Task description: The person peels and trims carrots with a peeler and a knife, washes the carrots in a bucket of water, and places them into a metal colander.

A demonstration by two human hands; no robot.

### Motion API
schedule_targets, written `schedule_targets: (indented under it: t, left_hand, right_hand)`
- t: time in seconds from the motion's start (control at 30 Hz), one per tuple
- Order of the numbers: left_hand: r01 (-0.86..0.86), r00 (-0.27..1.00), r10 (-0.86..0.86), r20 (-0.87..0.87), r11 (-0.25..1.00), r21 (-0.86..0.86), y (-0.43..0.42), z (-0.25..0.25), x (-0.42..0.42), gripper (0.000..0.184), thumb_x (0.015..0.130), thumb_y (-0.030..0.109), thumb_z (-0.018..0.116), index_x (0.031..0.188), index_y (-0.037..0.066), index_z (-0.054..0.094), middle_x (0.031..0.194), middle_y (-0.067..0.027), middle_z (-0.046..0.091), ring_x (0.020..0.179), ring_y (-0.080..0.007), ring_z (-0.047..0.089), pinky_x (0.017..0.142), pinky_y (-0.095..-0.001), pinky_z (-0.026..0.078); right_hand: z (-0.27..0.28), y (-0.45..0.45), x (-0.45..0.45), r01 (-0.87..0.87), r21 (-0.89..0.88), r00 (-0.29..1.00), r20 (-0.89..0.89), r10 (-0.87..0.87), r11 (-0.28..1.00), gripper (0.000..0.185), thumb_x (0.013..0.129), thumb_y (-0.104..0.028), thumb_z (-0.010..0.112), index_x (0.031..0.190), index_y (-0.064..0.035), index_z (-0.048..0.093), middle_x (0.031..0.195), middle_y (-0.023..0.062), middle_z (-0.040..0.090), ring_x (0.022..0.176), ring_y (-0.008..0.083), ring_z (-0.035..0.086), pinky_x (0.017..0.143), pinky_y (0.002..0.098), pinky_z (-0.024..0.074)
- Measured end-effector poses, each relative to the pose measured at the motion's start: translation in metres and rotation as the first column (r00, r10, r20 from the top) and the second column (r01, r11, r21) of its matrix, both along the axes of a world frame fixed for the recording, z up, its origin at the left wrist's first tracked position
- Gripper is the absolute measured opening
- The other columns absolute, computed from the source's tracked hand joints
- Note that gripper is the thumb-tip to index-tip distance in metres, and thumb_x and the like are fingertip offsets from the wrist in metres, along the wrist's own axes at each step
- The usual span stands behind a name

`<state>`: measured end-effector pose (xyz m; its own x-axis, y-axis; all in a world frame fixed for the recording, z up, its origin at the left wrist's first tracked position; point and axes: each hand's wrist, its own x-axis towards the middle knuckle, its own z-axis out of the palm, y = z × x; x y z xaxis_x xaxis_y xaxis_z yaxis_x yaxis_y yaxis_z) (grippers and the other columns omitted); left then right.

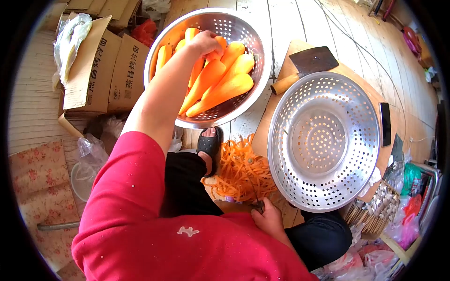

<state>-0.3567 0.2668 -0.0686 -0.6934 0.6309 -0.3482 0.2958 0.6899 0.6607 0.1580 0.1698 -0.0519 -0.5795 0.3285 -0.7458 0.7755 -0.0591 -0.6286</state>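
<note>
Peeled carrots [220, 91] lie heaped in a steel colander [255, 35] on the floor ahead of me. My left hand [206, 44] reaches into it, fingers curled round the upper part of a carrot [216, 52] at the top of the pile. Low in front of my body, my right hand [271, 219] is closed on a thin metal tool [255, 189]; its kind is unclear. The tool points away from me, over a heap of orange carrot peelings [239, 164] between my feet.
At right, an empty steel colander [320, 140] rests over a wooden board [293, 56], with a cleaver [314, 61] and phone [385, 124] beside it. Cardboard boxes [101, 70] stand left. Skewers [370, 213] and plastic bags [410, 210] crowd the lower right. A cable [361, 44] crosses the floor.
</note>
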Motion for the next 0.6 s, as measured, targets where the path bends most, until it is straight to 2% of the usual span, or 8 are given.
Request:
schedule_targets:
  t: [0.07, 0.13, 0.2, 0.27, 0.4, 0.43, 0.53, 0.6]
  left_hand:
    - [-0.086, 0.962, 0.056, 0.269, 0.991, 0.101, -0.011, -0.006, -0.003, 0.049, 0.059, 0.003, 0.073, 0.107, -0.004, 0.063, 0.080, -0.0136, 0.065, 0.070, -0.0199, 0.065, 0.055, -0.0345, 0.052]
    - [-0.155, 0.945, 0.135, 0.299, 0.987, 0.043, -0.020, 0.023, 0.027, 0.056, 0.059, 0.003, 0.075, 0.113, -0.002, 0.062, 0.089, -0.0120, 0.066, 0.075, -0.0196, 0.064, 0.063, -0.0328, 0.054]
    - [-0.069, 0.997, 0.055, 0.055, 0.953, 0.296, -0.027, 0.017, 0.034, 0.052, 0.063, 0.003, 0.075, 0.113, 0.000, 0.062, 0.091, -0.0098, 0.065, 0.079, -0.0192, 0.064, 0.070, -0.0310, 0.054]
    - [-0.076, 0.997, 0.057, 0.058, 0.908, 0.411, -0.031, 0.022, 0.032, 0.051, 0.067, 0.002, 0.074, 0.116, 0.001, 0.061, 0.096, -0.0090, 0.065, 0.086, -0.0189, 0.063, 0.079, -0.0297, 0.053]
    - [0.011, 0.989, 0.110, -0.101, 0.621, 0.783, -0.045, 0.107, 0.051, 0.053, 0.065, 0.005, 0.079, 0.114, 0.001, 0.062, 0.100, -0.0076, 0.066, 0.092, -0.0188, 0.064, 0.086, -0.0291, 0.051]
    - [0.019, 0.988, 0.107, -0.109, 0.620, 0.784, -0.053, 0.131, 0.065, 0.057, 0.069, 0.004, 0.077, 0.122, 0.004, 0.058, 0.109, -0.0062, 0.063, 0.097, -0.0173, 0.062, 0.089, -0.0322, 0.050]
    - [-0.083, 0.994, -0.026, 0.106, 0.449, 0.890, -0.079, 0.168, 0.077, 0.053, 0.069, 0.008, 0.079, 0.117, 0.001, 0.058, 0.107, -0.0070, 0.063, 0.095, -0.0193, 0.061, 0.092, -0.0333, 0.048]
    - [-0.115, 0.986, -0.044, 0.159, 0.510, 0.852, -0.104, 0.170, 0.104, 0.046, 0.077, 0.018, 0.072, 0.116, 0.000, 0.057, 0.106, -0.0099, 0.063, 0.093, -0.0215, 0.061, 0.091, -0.0343, 0.047]
  right_hand:
    - [-0.004, -0.005, 0.003, 0.037, -0.032, 0.999, -0.027, -0.037, 0.999, 0.032, 0.079, -0.021, 0.062, 0.105, -0.0033, 0.056, 0.085, 0.0204, 0.064, 0.085, 0.0385, 0.063, 0.074, 0.0425, 0.0489]
    - [-0.002, -0.010, 0.004, 0.067, -0.066, 0.996, -0.054, -0.071, 0.996, 0.032, 0.079, -0.021, 0.062, 0.105, -0.0031, 0.056, 0.084, 0.0212, 0.064, 0.085, 0.0397, 0.063, 0.074, 0.0433, 0.0487]
    - [0.005, -0.011, 0.002, 0.023, 0.037, 0.994, -0.110, -0.019, 0.999, 0.031, 0.079, -0.019, 0.060, 0.105, -0.0030, 0.056, 0.084, 0.0218, 0.064, 0.084, 0.0412, 0.062, 0.073, 0.0441, 0.0488]
    - [0.006, -0.014, 0.003, 0.013, 0.062, 0.993, -0.121, -0.005, 0.998, 0.030, 0.079, -0.018, 0.060, 0.105, -0.0030, 0.057, 0.084, 0.0217, 0.064, 0.084, 0.0408, 0.062, 0.073, 0.0435, 0.0491]
    - [0.023, -0.019, -0.001, -0.029, 0.130, 0.989, -0.143, 0.048, 0.991, 0.029, 0.078, -0.016, 0.060, 0.104, -0.0031, 0.058, 0.084, 0.0206, 0.065, 0.084, 0.0405, 0.063, 0.072, 0.0432, 0.0497]
    - [0.021, -0.023, 0.001, -0.029, 0.137, 0.988, -0.148, 0.050, 0.990, 0.029, 0.078, -0.016, 0.060, 0.104, -0.0031, 0.058, 0.084, 0.0206, 0.065, 0.084, 0.0405, 0.063, 0.072, 0.0432, 0.0497]
    - [0.012, -0.036, 0.006, 0.183, 0.209, 0.914, -0.396, -0.088, 0.961, 0.023, 0.078, -0.012, 0.061, 0.099, -0.0032, 0.059, 0.072, 0.0135, 0.063, 0.068, 0.0288, 0.065, 0.063, 0.0374, 0.0492]
    - [0.016, -0.038, 0.007, 0.355, 0.054, 0.841, -0.455, -0.294, 0.933, 0.016, 0.079, -0.007, 0.062, 0.094, -0.0040, 0.058, 0.061, 0.0040, 0.054, 0.054, 0.0123, 0.053, 0.054, 0.0300, 0.0439]
